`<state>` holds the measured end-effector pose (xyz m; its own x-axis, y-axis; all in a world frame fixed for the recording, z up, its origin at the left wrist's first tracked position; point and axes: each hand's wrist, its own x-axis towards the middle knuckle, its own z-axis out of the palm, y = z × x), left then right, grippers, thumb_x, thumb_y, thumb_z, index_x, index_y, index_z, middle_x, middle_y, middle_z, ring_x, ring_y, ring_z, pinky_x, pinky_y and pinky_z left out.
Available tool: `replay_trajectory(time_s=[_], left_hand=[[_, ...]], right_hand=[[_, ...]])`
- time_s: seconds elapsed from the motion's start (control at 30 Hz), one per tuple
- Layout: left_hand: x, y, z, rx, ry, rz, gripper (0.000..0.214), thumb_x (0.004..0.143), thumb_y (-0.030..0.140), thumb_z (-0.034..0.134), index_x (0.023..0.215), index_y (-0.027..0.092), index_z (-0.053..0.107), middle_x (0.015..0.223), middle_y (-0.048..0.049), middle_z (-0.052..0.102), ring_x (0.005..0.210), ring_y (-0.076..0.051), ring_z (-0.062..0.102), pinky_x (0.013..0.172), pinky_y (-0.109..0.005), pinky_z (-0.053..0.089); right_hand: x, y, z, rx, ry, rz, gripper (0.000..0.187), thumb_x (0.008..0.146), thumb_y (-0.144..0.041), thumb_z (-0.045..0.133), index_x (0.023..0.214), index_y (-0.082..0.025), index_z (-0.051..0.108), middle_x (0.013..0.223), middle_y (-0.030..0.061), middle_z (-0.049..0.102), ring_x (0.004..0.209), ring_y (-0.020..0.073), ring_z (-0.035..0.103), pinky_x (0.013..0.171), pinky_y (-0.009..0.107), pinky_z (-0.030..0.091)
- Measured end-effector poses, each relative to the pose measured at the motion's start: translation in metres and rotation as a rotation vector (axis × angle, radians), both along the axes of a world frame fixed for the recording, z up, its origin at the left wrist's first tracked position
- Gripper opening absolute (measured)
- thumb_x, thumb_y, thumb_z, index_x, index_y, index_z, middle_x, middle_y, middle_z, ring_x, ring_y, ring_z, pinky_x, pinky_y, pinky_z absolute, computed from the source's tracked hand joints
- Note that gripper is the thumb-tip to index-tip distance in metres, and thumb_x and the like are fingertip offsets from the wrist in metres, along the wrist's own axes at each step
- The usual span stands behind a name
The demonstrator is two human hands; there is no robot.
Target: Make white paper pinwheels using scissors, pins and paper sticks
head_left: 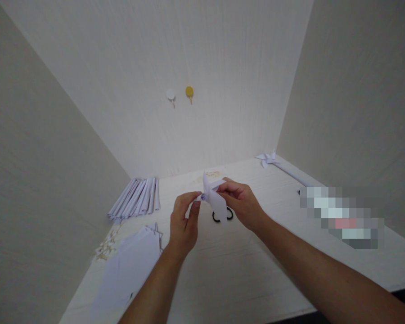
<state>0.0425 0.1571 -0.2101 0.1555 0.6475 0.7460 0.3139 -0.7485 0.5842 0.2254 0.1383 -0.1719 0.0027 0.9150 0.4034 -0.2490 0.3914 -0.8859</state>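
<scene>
Both hands are raised over the white table (243,265), holding a small folded white paper piece (215,198) between them. My left hand (184,222) pinches its left tip with thumb and forefinger. My right hand (241,202) grips its right side with closed fingers. Directly below the paper, the black handles of a pair of scissors (222,217) lie on the table, partly hidden by the paper.
A row of rolled white paper sticks (137,198) lies at the back left. Flat white sheets (128,265) sit at the front left beside small pale scraps (106,246). A finished paper pinwheel (267,158) on a stick lies at the back right. Two hooks (179,94) are on the wall.
</scene>
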Motion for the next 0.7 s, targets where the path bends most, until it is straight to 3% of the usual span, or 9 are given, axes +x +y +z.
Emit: replay_trajectory(time_s=[0.27,0.7], left_hand=[[-0.0011,0.0023,0.0016,0.041,0.061,-0.006,0.024,0.103,0.024,0.053,0.121,0.027,0.069,0.112,-0.0054,0.072,0.107,-0.021,0.064,0.095,-0.037,0.048],[-0.0016,0.0019,0.0034,-0.045,0.082,-0.030,0.025,0.103,0.028,0.053,0.120,0.026,0.070,0.111,-0.0069,0.073,0.105,-0.023,0.064,0.092,-0.036,0.048]], right_hand=[[0.0021,0.0011,-0.0012,0.062,-0.038,-0.028,0.017,0.078,-0.036,0.081,0.075,-0.022,0.075,0.082,0.0003,0.060,0.074,0.0152,0.055,0.066,0.030,0.044],[-0.0024,-0.0015,0.0036,0.020,-0.033,-0.036,0.028,0.074,-0.047,0.085,0.074,-0.022,0.073,0.077,0.0015,0.066,0.072,0.0169,0.059,0.068,0.033,0.048]])
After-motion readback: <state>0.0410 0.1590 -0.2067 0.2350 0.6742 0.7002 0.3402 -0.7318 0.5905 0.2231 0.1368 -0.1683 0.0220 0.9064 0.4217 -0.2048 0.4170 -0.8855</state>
